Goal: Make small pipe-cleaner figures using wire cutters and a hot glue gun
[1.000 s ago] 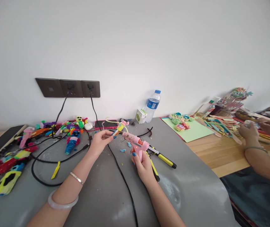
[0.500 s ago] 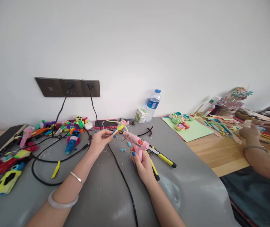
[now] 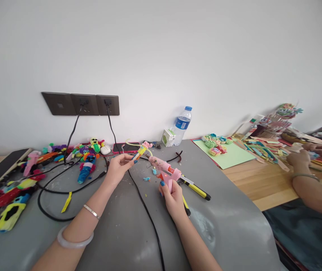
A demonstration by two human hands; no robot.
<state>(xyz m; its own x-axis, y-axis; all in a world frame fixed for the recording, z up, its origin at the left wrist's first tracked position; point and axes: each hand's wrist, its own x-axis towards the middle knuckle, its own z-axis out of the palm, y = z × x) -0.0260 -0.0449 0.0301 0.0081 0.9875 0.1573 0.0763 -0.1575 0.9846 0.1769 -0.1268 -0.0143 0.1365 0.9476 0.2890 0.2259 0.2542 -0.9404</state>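
Note:
My left hand (image 3: 119,168) pinches a small pipe-cleaner figure (image 3: 142,149), yellow with a pink top, and holds it up over the grey table cover (image 3: 116,233). My right hand (image 3: 171,195) is wrapped round the grip of a pink hot glue gun (image 3: 165,170). The gun's nozzle points left and sits a short gap to the right of the figure. Its black cord (image 3: 146,214) runs back between my forearms. Under the gun lies a yellow-handled tool (image 3: 195,189).
Colourful pipe-cleaner toys (image 3: 86,154) and black cables (image 3: 53,188) crowd the left, below wall sockets (image 3: 80,104). A phone (image 3: 125,148), a small green box (image 3: 167,137) and a water bottle (image 3: 181,125) stand by the wall. Another person's hands (image 3: 309,158) work over paper crafts (image 3: 258,148) at the right.
The glue gun has moved a little to the right and away from the figure. My left hand has shifted the figure slightly left. The other person's hands have stayed at the right.

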